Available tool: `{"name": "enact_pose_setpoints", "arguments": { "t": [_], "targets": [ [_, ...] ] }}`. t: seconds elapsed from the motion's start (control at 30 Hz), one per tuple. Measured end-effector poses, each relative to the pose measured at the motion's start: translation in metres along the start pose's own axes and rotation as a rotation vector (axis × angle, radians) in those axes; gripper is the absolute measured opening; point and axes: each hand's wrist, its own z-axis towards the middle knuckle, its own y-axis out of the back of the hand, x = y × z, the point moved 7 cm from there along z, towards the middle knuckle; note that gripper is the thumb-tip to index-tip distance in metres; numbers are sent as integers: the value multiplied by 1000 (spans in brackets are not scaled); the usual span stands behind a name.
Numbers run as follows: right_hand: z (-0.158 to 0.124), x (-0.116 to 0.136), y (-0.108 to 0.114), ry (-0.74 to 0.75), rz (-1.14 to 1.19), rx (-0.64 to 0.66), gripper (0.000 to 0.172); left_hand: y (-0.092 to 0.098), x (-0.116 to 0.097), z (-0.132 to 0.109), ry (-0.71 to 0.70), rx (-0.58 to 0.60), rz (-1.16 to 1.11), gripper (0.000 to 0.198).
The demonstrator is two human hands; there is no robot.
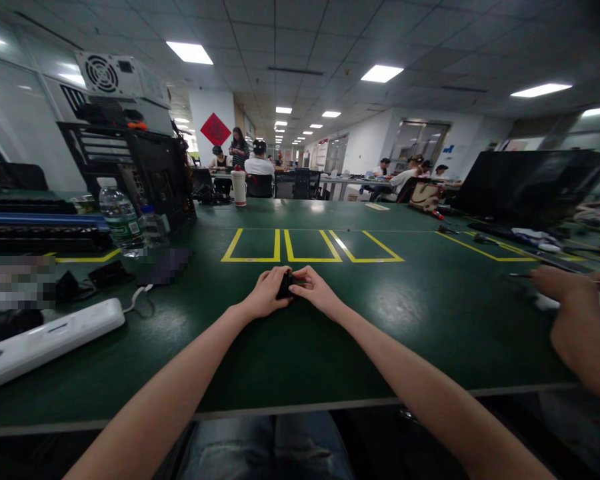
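A small black object (285, 286) is held between my two hands, just above or on the green table (300, 353); its kind cannot be made out. My left hand (267, 292) wraps round its left side, fingers curled over the top and thumb below. From the right, my right hand (314, 290) pinches it with thumb and fingertips. Much of the object is hidden by the fingers. Beyond the hands, yellow tape outlines (313, 260) mark several boxes on the tabletop.
To the left lie a white power strip (55, 340), a water bottle (120, 217) and a computer case (155, 173). A white cup (239, 187) stands at the far edge. On the right are a co-worker's hands (565, 287) with tools, and a black monitor (525, 187).
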Motion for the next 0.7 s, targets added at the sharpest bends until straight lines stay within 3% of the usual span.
{"name": "enact_pose_setpoints", "arguments": {
  "t": [0.27,0.37,0.53,0.7],
  "targets": [
    [-5,-6,-2,29,-145,15,30,1,1,0,14,20,-12,60],
    [-5,-17,8,-19,-306,-85,31,0,6,2,49,34,-28,59],
    [-6,-23,42,-120,-571,-292,36,-8,24,11,181,100,-83,58],
    [-11,-27,58,-179,-766,-189,58,-13,36,14,273,161,-173,55]
  ]
}}
